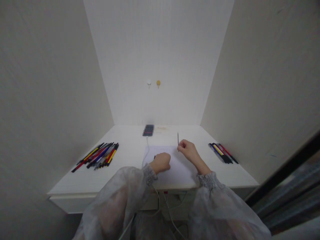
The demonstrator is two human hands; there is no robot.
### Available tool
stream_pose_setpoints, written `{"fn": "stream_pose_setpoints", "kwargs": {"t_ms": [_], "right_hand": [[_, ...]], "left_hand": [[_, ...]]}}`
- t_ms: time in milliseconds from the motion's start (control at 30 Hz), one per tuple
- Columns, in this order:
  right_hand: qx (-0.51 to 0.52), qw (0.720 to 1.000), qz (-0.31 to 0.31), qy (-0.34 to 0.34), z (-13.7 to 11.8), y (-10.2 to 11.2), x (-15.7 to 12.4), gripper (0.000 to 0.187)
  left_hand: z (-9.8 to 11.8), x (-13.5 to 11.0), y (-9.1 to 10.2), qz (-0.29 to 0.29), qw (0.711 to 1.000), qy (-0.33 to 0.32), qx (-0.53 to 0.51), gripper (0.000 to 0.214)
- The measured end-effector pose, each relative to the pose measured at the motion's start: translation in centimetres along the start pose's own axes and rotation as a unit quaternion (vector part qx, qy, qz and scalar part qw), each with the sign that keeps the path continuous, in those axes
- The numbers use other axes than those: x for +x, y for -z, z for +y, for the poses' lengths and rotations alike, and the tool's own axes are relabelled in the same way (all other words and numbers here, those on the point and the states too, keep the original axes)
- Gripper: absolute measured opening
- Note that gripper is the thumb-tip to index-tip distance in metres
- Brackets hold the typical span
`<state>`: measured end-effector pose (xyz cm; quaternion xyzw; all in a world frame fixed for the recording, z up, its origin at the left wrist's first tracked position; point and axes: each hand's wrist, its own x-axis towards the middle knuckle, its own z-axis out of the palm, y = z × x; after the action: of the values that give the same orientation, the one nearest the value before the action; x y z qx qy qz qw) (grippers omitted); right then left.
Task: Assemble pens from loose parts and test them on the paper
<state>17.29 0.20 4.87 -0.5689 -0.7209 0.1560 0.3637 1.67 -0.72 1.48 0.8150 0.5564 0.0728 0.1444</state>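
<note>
Over the sheet of white paper, my left hand is closed in a fist. A small dark end of what looks like a pen pokes out beyond it; my fingers hide the rest. My right hand pinches a thin dark pen refill near its lower end, above the paper's far right corner. The refill stands nearly upright, its narrow end pointing up. The two hands are apart.
A loose pile of pens lies on the left of the white table. Several pens lie side by side at the right. A dark device with a white cable sits at the back. Walls enclose three sides.
</note>
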Motion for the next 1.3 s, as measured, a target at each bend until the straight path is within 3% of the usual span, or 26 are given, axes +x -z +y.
{"fn": "stream_pose_setpoints", "kwargs": {"t_ms": [67,133,200,267,367,433,500,600,1300], "right_hand": [[0.136,0.99,0.031,0.011,-0.1,-0.3,0.2,0.009],[0.247,0.968,0.033,0.015,-0.1,-1.2,0.3,0.009],[0.314,0.949,0.015,0.015,-0.1,-2.5,0.2,0.008],[0.344,0.939,-0.015,0.018,0.0,-3.8,0.2,0.008],[0.355,0.932,-0.061,0.032,0.1,-5.1,0.0,0.009],[0.351,0.932,-0.084,0.036,0.1,-5.3,-0.2,0.009],[0.345,0.933,-0.1,0.033,0.2,-5.3,-0.3,0.009],[0.332,0.936,-0.111,0.034,0.3,-5.1,-0.4,0.01],[0.246,0.96,-0.122,0.048,0.8,-5.9,-0.5,0.01]], "left_hand": [[-1.2,0.1,0.8,0.014,0.996,-0.027,-0.078,0.023],[-2.9,0.3,1.4,0.053,0.972,-0.016,-0.23,0.022],[-4.6,0.3,1.6,0.132,0.911,0.011,-0.391,0.025],[-6.1,0.4,1.5,0.185,0.828,0.029,-0.528,0.028],[-7.5,0.5,1.1,0.206,0.709,0.035,-0.673,0.028],[-7.8,0.4,1.2,0.207,0.656,0.028,-0.725,0.027],[-7.8,0.3,1.4,0.208,0.628,0.018,-0.749,0.025],[-7.5,0.1,1.6,0.205,0.62,0.013,-0.757,0.022],[-7.1,0.1,1.4,0.189,0.655,-0.003,-0.731,0.025]]}}
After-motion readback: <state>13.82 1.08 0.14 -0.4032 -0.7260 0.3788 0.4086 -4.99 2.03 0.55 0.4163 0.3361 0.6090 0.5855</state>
